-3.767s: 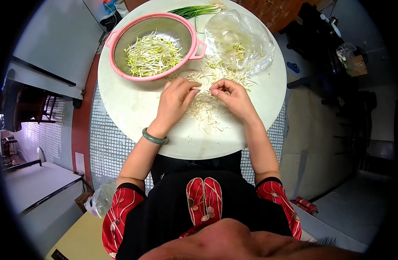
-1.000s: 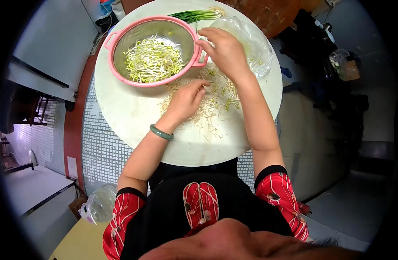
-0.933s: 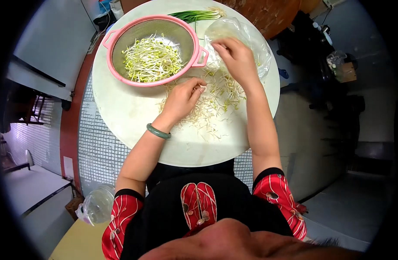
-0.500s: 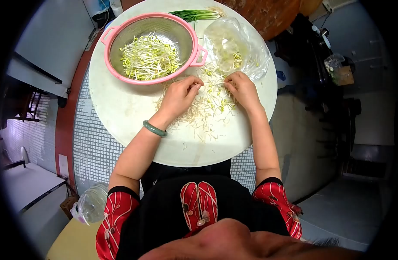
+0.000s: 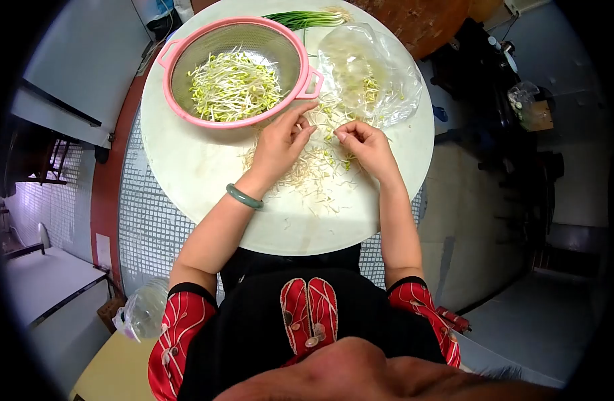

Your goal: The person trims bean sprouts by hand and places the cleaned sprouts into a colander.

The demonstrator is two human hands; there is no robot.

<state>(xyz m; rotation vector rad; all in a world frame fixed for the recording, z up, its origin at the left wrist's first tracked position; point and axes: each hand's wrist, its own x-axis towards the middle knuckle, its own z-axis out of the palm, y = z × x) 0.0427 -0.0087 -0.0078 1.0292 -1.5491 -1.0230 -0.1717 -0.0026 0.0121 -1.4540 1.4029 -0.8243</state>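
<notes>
We see a mix-up as the likeliest fault: loose sprouts (image 5: pixel 328 159) lie on the desk (image 5: pixel 193 160) among pale, thin strands (image 5: pixel 303 175), so a careless pick could carry the wrong bits along. The left hand (image 5: pixel 278 147) has its forefinger lifted off the thumb, just beside the handle of the pink colander (image 5: pixel 233 124); a knock there could jolt it. The right hand (image 5: pixel 368 148) brings thumb and fingertips close together (we cannot tell whether either hand pinches a sprout). The sprouts in the colander look white-stemmed and yellow-green at the tips, loosely heaped; we find more in the clear plastic bag (image 5: pixel 397 87).
</notes>
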